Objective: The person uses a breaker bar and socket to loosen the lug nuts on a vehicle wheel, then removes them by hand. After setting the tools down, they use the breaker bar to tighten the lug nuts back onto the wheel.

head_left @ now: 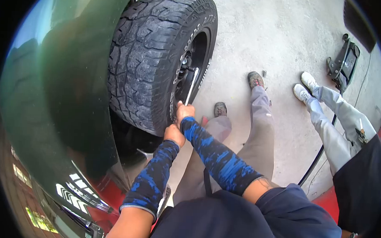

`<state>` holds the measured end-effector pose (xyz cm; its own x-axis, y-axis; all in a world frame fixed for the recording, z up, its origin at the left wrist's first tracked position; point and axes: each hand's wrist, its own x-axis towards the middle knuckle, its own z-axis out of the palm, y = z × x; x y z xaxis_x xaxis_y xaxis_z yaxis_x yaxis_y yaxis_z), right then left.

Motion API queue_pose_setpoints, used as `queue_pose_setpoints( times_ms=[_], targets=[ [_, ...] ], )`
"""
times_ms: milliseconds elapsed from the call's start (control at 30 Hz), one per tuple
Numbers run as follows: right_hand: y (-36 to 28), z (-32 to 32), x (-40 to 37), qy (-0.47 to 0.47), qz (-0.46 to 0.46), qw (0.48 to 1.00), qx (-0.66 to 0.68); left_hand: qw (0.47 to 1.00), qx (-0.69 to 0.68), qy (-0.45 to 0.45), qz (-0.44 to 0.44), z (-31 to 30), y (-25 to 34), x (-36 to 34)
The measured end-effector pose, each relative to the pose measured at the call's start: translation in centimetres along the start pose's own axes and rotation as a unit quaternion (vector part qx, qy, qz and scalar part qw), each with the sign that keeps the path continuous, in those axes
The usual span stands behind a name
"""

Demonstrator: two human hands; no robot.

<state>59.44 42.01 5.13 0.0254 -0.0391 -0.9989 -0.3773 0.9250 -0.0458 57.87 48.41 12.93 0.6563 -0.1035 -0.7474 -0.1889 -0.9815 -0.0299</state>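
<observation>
A large black tyre (146, 61) with white sidewall lettering stands turned outward from a dark green vehicle (77, 71). A shiny metal wrench (192, 86) reaches from the hub area of its dark wheel rim down to my hands. My right hand (185, 111) is closed round the lower end of the wrench. Just below it, my left hand (174, 134) is closed close to the tyre's lower edge, against my right hand; what lies inside its fingers is mostly hidden. Blue and black sleeves cover both forearms.
A person in grey trousers (333, 110) and white shoes stands at the right. Behind them a black floor jack (344, 62) rests on the concrete floor (262, 28), its long handle running down past their legs. A small socket-like piece (264, 73) lies near my shoe.
</observation>
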Motion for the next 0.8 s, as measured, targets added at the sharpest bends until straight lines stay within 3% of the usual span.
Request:
queue_pose_setpoints(
  times_ms=[100, 233, 267, 300, 367, 567, 633, 700, 767, 800],
  targets=[
    [1.9, -0.1, 1.9, 0.01, -0.02, 1.0, -0.006, 1.0, 0.003, -0.026, -0.016, -0.5, 0.4, -0.5],
    [4.4, -0.3, 4.0, 0.034, -0.128, 0.991, -0.02, 0.995, -0.094, -0.001, 0.029, 2.5, -0.8, 0.2],
    [5.2, -0.2, 4.9, 0.034, -0.127, 0.991, -0.009, 0.992, -0.108, 0.013, 0.067, 2.4, -1.0, -0.1],
    [4.7, -0.7, 4.1, 0.01, -0.108, 0.994, 0.02, 0.997, -0.055, -0.014, 0.046, 2.3, -1.0, -0.3],
    [3.7, -0.9, 3.6, 0.008, -0.082, 0.996, -0.022, 0.996, -0.083, -0.018, 0.016, 1.1, 0.7, -0.8],
    [3.5, -0.3, 4.9, 0.006, -0.081, 0.996, -0.032, 0.999, 0.024, 0.012, 0.028, 1.7, -0.5, -0.2],
    [3.3, -0.1, 4.5, 0.028, -0.099, 0.994, -0.023, 1.0, 0.006, -0.003, 0.023, 1.5, -0.3, -0.9],
    [3.6, -1.5, 3.3, 0.025, -0.046, 0.998, -0.038, 0.999, -0.025, -0.008, 0.04, 1.6, -0.8, -0.4],
    [3.7, -2.2, 3.6, 0.037, -0.144, 0.98, -0.13, 0.984, -0.154, 0.052, 0.079, 6.5, -2.8, 0.9],
    [5.6, -1.8, 5.1, 0.021, -0.183, 0.979, -0.084, 0.991, -0.126, 0.024, 0.027, 8.5, -4.2, 1.7]
  ],
)
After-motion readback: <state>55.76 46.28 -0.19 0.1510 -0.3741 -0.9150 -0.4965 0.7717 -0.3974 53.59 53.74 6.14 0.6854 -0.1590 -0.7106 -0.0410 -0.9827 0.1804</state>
